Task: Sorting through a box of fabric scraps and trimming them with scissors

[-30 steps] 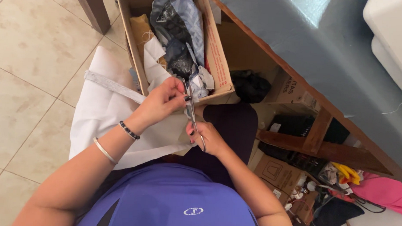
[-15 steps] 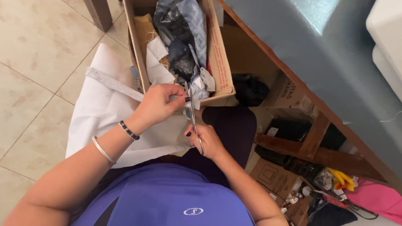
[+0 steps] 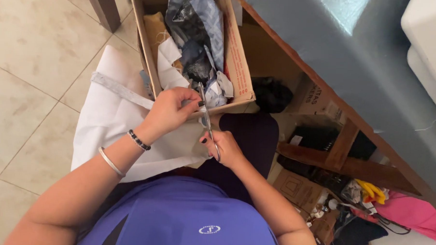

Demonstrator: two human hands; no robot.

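The fingers (image 3: 187,101) of the left hand (image 3: 167,111) are curled tight, pinching a small bit of white cloth (image 3: 116,124) just beside the blades. The rest of that cloth hangs down over the lap, in the middle left of the frame, and reaches toward the tiled floor (image 3: 32,58). 2 bracelets sit on the left wrist: a dark beaded one (image 3: 139,140) and a thin silver one (image 3: 111,162).

In the middle of the frame are the scissors (image 3: 207,118). The blades point up toward the cardboard box (image 3: 237,55) at the top, which is full of dark and white scraps (image 3: 201,35). The right hand (image 3: 224,148) is closed around the handles, low in the middle. I cannot tell if the blades are open or closed.

The left fingertips are very close to the blades, so a quick snip could nick them. The cloth is loose and floppy, so it could slip and the cut could go crooked. The scissor tips are near the box edge and could catch on it.

On the right is a blue desk (image 3: 355,55), with boxes, a yellow thing (image 3: 372,190) and pink cloth (image 3: 413,211) under it.
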